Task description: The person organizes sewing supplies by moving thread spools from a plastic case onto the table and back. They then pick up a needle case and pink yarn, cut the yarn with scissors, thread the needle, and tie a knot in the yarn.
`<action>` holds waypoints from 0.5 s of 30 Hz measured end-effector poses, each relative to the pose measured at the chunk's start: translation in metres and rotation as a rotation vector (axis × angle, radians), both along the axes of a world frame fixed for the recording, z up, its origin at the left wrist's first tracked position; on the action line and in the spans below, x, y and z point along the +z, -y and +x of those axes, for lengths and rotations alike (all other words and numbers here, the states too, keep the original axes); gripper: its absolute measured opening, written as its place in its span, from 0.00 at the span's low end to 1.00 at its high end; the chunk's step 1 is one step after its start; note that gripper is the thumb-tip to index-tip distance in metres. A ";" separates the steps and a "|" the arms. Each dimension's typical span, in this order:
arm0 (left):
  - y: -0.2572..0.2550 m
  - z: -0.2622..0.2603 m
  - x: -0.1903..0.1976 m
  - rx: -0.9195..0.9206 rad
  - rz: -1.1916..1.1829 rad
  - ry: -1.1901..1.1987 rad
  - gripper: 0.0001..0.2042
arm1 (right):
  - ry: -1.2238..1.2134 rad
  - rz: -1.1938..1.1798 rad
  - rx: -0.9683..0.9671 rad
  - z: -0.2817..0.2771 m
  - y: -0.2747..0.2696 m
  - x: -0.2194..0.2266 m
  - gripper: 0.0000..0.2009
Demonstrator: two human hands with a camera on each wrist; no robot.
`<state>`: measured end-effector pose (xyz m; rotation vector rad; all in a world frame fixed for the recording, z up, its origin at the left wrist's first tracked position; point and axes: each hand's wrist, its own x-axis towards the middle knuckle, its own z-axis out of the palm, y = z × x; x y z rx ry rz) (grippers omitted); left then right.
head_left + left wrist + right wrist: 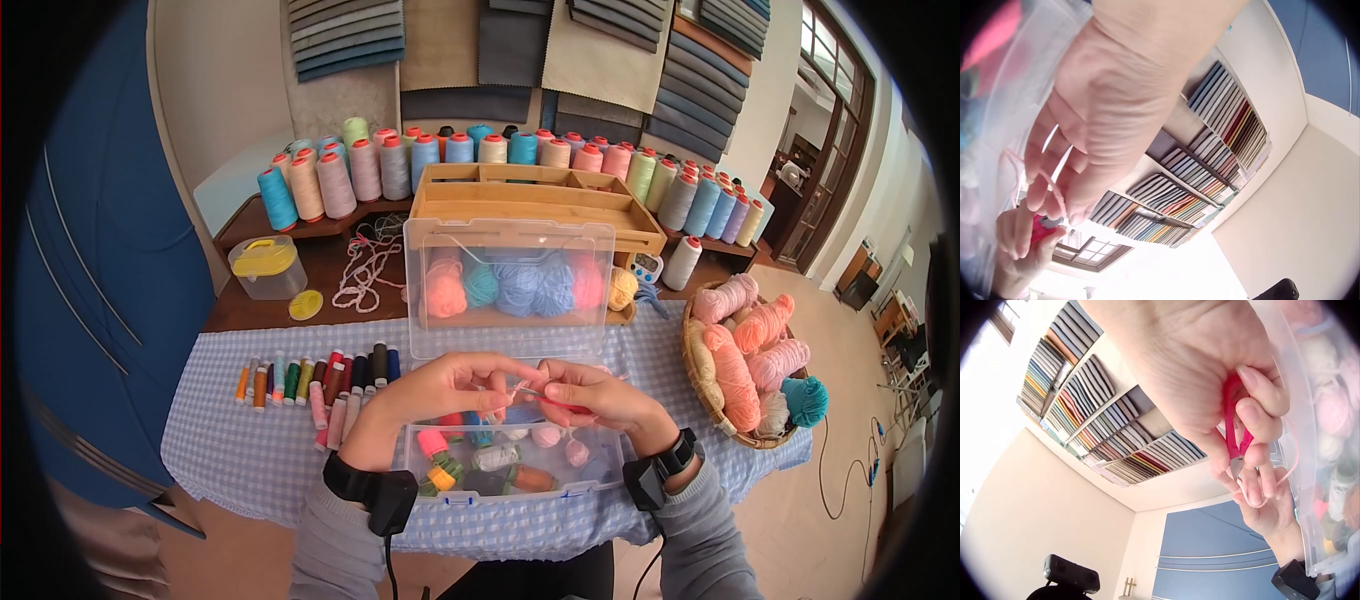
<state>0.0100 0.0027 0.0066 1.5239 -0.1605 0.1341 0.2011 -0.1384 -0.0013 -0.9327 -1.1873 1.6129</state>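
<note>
In the head view both hands meet over the front of a clear plastic box (590, 489), which holds spools and small balls of yarn. My left hand (455, 388) pinches a strand of pink yarn (1055, 189) between thumb and fingers. Red-handled thread snips (1230, 419) are gripped in my right hand (600, 397), its fingers curled round the handles. Seen from the right wrist, the metal tip of the snips lies close to the yarn at the left fingertips. A loop of the strand hangs between the two hands.
The box's clear lid (510, 235) stands upright behind it. Several small thread spools (318, 395) lie on the checked cloth (225, 445) at left. A wicker basket (703, 400) of yarn skeins stands right. Behind are a wooden organizer (520, 205), a yellow-lidded tub (268, 272) and rows of thread cones (335, 185).
</note>
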 end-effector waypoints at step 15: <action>0.003 -0.003 0.007 0.149 0.013 -0.122 0.11 | 0.049 0.013 0.052 -0.004 0.001 0.008 0.15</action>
